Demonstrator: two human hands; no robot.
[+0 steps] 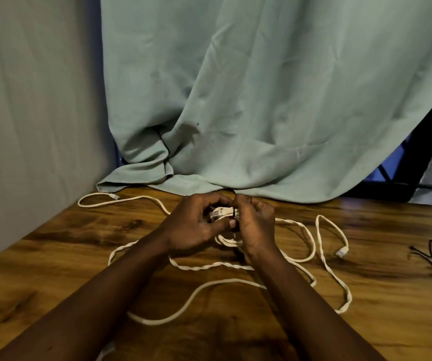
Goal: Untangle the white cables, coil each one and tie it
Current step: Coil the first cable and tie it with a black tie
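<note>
Tangled white cables (235,281) sprawl in loose loops over the wooden table (53,256). Both my hands meet above the tangle near the table's far edge. My left hand (191,227) grips a small white bundle of cable with a plug end (221,212), thumb pressed under it. My right hand (255,225) curls round the same bundle from the right, and what its fingertips pinch is hidden. One plug (341,252) lies loose at the right, and another cable end (114,196) lies at the far left.
A pale green cloth (262,113) hangs behind the table and drapes onto its far edge. Dark red twist ties (430,252) lie on the table at the right. A grey wall (27,100) closes the left side.
</note>
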